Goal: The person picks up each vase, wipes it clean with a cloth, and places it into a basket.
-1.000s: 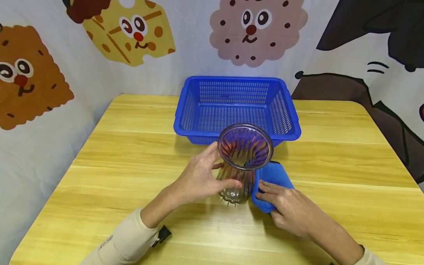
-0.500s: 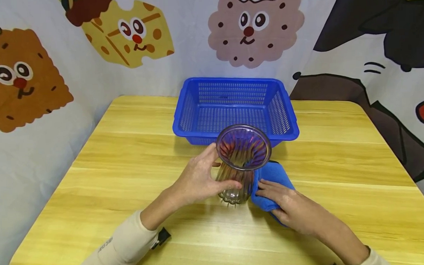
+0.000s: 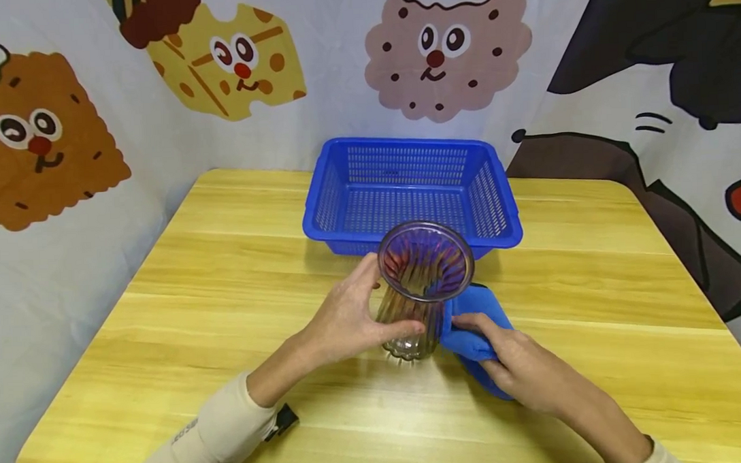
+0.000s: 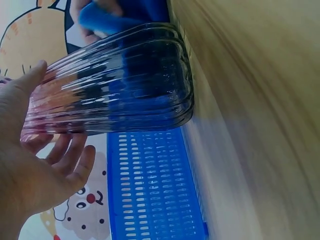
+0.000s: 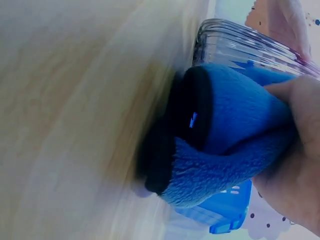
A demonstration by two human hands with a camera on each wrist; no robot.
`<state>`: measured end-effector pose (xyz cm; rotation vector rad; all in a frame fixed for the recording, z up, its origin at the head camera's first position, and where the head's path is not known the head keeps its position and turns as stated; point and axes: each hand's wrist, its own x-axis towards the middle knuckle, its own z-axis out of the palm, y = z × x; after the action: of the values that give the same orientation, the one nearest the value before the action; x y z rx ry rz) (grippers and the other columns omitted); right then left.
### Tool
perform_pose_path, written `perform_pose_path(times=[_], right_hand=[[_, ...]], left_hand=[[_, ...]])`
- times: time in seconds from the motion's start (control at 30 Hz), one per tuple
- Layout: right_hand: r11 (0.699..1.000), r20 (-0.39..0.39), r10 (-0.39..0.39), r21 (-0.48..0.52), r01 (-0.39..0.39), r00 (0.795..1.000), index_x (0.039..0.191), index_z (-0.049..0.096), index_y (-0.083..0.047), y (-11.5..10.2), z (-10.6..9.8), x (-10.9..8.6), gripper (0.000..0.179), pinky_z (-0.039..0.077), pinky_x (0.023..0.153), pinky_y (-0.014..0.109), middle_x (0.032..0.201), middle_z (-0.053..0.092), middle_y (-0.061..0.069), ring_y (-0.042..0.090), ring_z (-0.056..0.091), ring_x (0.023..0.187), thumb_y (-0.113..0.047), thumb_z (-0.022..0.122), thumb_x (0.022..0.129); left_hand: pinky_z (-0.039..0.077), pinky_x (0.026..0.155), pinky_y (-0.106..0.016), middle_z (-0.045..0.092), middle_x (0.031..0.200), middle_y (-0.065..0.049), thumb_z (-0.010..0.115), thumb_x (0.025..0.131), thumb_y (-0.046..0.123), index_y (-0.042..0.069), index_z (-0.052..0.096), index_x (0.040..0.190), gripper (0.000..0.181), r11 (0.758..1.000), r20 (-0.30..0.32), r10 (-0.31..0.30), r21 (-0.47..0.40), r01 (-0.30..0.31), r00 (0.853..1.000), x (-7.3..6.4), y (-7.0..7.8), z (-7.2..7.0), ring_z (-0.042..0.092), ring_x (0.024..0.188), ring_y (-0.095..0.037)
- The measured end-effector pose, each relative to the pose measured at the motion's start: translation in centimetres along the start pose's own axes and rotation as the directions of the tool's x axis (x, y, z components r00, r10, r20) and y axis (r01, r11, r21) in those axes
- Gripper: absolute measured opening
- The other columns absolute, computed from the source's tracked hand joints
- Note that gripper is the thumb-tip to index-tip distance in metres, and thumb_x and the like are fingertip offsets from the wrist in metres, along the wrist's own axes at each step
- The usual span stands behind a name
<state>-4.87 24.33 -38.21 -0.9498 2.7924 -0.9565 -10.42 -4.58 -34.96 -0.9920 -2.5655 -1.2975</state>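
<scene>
A ribbed glass vase [image 3: 410, 325] with a flared, purple-tinted rim stands upright on the table. My left hand [image 3: 345, 317] grips its side, thumb in front and fingers curling round behind, as the left wrist view also shows. Against the vase's right side lies a folded blue cloth [image 3: 480, 309] with a dark edge. My right hand [image 3: 522, 366] holds this cloth, bunched between thumb and fingers. In the right wrist view the cloth [image 5: 245, 115] touches or nearly touches the glass [image 5: 225, 42]; the far fingers are hidden by it.
Just behind the vase stands a blue plastic basket [image 3: 321, 226] with slotted walls. Both rest on a wooden table [image 3: 224, 264] with rounded corners. A white curtain [image 3: 334, 55] printed with cartoon figures hangs behind and to the left.
My right hand has shifted slightly right and its fingers have curled further into the cloth, whose lower part now hangs below the hand. The left hand and the vase stay nearly where they were.
</scene>
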Motion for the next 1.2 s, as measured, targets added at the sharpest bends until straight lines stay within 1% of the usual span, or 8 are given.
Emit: perform_pose_path(times=[0.17,0.3,0.43,0.53,0.6,0.73,0.93,1.2], right_hand=[[0.993,-0.166,0.104,0.067,-0.094,0.981,0.151,0.048,-0.02,-1.0,-1.1,-0.2,0.054,0.055,0.098,0.042,0.143,0.058,0.001,0.024,0.056,0.125,-0.002,0.058,0.101],[0.976,-0.393,0.184,0.183,-0.12,0.901,0.145,0.058,-0.012,-2.7,-1.8,0.0,0.043,0.053,0.095,0.019,0.137,0.063,0.001,0.017,0.061,0.119,-0.002,0.057,0.103],[0.931,-0.558,0.219,0.364,0.0,0.8,0.135,0.064,0.001,-4.7,-1.9,0.5,0.037,0.055,0.086,0.016,0.126,0.069,0.004,0.011,0.067,0.107,0.008,0.055,0.1],[0.897,-0.621,0.154,0.413,0.154,0.768,0.134,0.061,0.009,-5.8,-1.7,1.0,0.04,0.055,0.092,0.02,0.127,0.068,0.011,0.017,0.066,0.111,0.017,0.051,0.096],[0.873,-0.628,0.093,0.425,0.24,0.772,0.135,0.057,0.012,-6.2,-1.5,1.3,0.043,0.054,0.095,0.022,0.132,0.065,0.016,0.02,0.064,0.116,0.021,0.048,0.094],[0.85,-0.602,0.075,0.456,0.265,0.795,0.14,0.054,0.01,-6.6,-0.9,1.5,0.051,0.053,0.097,0.024,0.138,0.061,0.014,0.019,0.062,0.121,0.024,0.047,0.092],[0.837,-0.615,0.076,0.468,0.285,0.785,0.141,0.054,0.009,-6.6,0.2,1.6,0.054,0.051,0.099,0.023,0.141,0.059,0.014,0.018,0.06,0.123,0.025,0.05,0.089],[0.873,-0.586,0.056,0.422,0.245,0.809,0.143,0.051,0.01,-6.6,0.9,1.9,0.056,0.049,0.104,0.028,0.143,0.054,0.022,0.022,0.057,0.128,0.025,0.052,0.089]], left_hand=[[0.044,0.108,-0.051,0.038,0.156,0.006,0.087,0.08,0.042,0.027,0.033,0.158,0.096,0.994,0.037,-0.037,-0.104,0.041,0.999,-0.1,0.0,-0.1,0.044,0.136,-0.015],[0.039,0.113,-0.05,0.042,0.155,0.007,0.084,0.085,0.031,0.025,0.038,0.156,0.085,0.982,0.061,-0.003,-0.191,0.014,0.998,0.0,-0.1,-0.1,0.041,0.139,-0.014],[0.045,0.11,-0.04,0.052,0.148,0.004,0.084,0.086,0.024,0.02,0.048,0.15,0.073,0.977,0.077,0.002,-0.214,0.015,0.997,0.1,-0.1,-0.1,0.047,0.135,-0.012],[0.047,0.108,-0.037,0.056,0.145,0.0,0.085,0.085,0.021,0.015,0.053,0.146,0.07,0.975,0.074,-0.001,-0.221,0.018,0.997,0.2,-0.1,-0.1,0.049,0.133,-0.012],[0.048,0.107,-0.036,0.057,0.143,-0.004,0.086,0.084,0.019,0.011,0.055,0.144,0.069,0.975,0.069,0.012,-0.222,0.004,0.998,0.3,-0.2,-0.1,0.05,0.132,-0.014],[0.05,0.105,-0.033,0.059,0.141,-0.006,0.088,0.082,0.018,0.008,0.057,0.142,0.068,0.975,0.061,0.042,-0.219,-0.028,0.997,0.5,-0.2,-0.1,0.053,0.13,-0.016],[0.051,0.102,-0.029,0.059,0.14,-0.009,0.089,0.081,0.018,0.005,0.057,0.141,0.069,0.974,0.05,0.079,-0.216,-0.067,0.996,0.6,-0.2,-0.1,0.054,0.128,-0.017],[0.051,0.103,-0.029,0.057,0.143,-0.007,0.088,0.081,0.019,0.006,0.055,0.142,0.071,0.978,0.035,0.107,-0.184,-0.099,0.994,0.4,-0.3,-0.1,0.054,0.13,-0.019]])
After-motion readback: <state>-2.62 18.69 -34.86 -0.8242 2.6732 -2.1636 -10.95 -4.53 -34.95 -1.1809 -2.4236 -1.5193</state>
